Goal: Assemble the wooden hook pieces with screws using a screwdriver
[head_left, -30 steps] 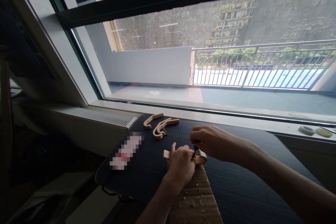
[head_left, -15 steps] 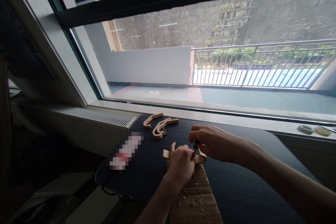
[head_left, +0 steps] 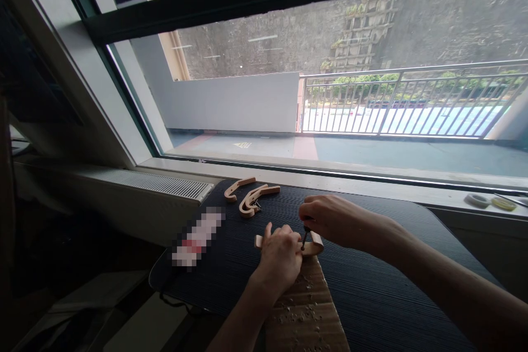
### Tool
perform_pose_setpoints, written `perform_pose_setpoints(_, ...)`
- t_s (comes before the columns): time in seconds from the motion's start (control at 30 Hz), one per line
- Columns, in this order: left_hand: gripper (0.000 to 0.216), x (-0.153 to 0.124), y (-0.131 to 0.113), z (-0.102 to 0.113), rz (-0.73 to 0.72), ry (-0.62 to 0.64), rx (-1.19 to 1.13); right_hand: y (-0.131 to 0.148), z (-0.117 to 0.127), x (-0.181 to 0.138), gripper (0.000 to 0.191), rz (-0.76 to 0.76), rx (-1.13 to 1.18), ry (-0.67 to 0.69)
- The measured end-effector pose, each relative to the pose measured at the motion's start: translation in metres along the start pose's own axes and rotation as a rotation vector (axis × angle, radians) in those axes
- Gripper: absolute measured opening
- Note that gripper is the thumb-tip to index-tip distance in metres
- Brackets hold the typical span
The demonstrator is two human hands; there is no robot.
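My left hand is closed over a curved pale wooden hook, pressing it down on a strip of cardboard. Only the hook's two ends show past my fingers. My right hand is closed round a small dark-handled tool, whose thin tip points down onto the hook just beside my left knuckles. Wood shavings lie scattered on the cardboard below my hands.
The dark ribbed table stands against a wide window sill. Two more wooden hooks lie at its far left edge. A blurred pink-white object rests left of my hands. Two tape rolls sit on the sill at the right.
My right hand has shifted slightly with the tool against the hook. My left hand keeps its hold. The view has drifted a little.
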State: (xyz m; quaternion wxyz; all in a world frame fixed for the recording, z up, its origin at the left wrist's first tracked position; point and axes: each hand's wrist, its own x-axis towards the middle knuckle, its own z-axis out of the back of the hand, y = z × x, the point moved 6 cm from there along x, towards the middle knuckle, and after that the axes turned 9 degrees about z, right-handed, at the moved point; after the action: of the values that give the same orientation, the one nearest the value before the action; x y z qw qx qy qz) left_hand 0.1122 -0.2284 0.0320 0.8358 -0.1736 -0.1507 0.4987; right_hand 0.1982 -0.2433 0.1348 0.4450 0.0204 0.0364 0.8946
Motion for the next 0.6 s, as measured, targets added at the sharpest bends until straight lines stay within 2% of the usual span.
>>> perform_pose_setpoints(0.4,0.012,0.0088,0.0000,-0.0066,-0.009,0.008,-0.050,0.0021,0.0007,0.0005,0.017,0.043,0.024,-0.021)
perform_pose_setpoints(0.6,0.012,0.0087,-0.0019,-0.0055,0.041,0.032,-0.049,0.0042,-0.0006,0.0009,0.017,0.040,0.058,-0.021)
